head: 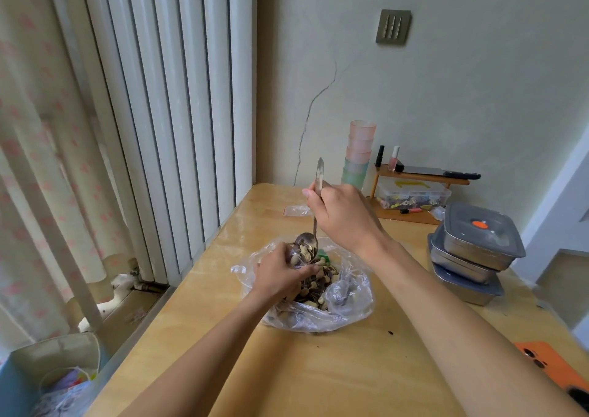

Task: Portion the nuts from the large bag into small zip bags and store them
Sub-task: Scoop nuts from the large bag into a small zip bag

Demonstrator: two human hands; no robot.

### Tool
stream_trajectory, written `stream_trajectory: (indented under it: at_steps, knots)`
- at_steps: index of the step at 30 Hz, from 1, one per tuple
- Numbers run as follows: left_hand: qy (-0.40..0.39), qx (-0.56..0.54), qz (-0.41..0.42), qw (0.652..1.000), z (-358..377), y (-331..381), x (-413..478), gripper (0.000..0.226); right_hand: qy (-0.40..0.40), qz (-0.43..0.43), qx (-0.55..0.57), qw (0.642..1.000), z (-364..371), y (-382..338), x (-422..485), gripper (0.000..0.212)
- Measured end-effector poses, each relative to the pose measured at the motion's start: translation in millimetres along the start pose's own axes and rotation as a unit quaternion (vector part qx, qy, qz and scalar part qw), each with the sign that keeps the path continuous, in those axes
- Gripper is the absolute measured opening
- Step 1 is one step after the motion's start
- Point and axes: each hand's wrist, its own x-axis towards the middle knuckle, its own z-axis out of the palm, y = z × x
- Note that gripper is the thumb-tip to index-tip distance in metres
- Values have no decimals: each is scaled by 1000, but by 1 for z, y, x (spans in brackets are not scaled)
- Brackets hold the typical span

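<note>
Mid-frame, the right hand grips a slim metal spoon; the left hand clutches a small zip bag over the crinkled large bag. Smooth wooden table lies open below.

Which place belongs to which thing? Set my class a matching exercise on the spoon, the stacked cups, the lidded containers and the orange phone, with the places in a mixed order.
Things
1. spoon
2. stacked cups
3. lidded containers
4. orange phone

Places
a. piled at the right side of the table
b. flat on the table's near right corner
c. held by the right hand over the open large bag
d. upright at the back, by the wall

Pairs: 1-c, 2-d, 3-a, 4-b
</note>
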Motion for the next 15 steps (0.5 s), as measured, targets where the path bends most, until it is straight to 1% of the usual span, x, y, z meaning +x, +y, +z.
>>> stream_trajectory:
  at_steps: [2, 4, 6, 8, 10, 12, 15]
  knots:
    - [2, -9, -4, 1000, 0, 1, 0, 57, 3, -7, -2, 1000, 0, -1, -1, 35]
    - [9, -23, -2, 1000, -1, -1, -1, 59, 26, -16, -6, 1000, -1, -2, -4, 36]
    - [11, -41, 6, 999, -3, -2, -3, 66, 37, -23, -4, 999, -2, -2, -5, 38]
    - [12, -51, 12, 999, -5, -1, -4, 76, 30, -27, 10, 999, -3, -3, -5, 39]
    - [12, -51, 17, 998, -7, 1, -4, 80, 16, -37, 18, 999, -4, -4, -3, 40]
    - [7, -55, 17, 998, -8, 4, -6, 78, 17, -49, 15, 999, -6, -5, -2, 39]
    - [7, -68, 18, 997, -9, 5, -8, 72, 46, -78, -6, 996, -11, -10, -4, 38]
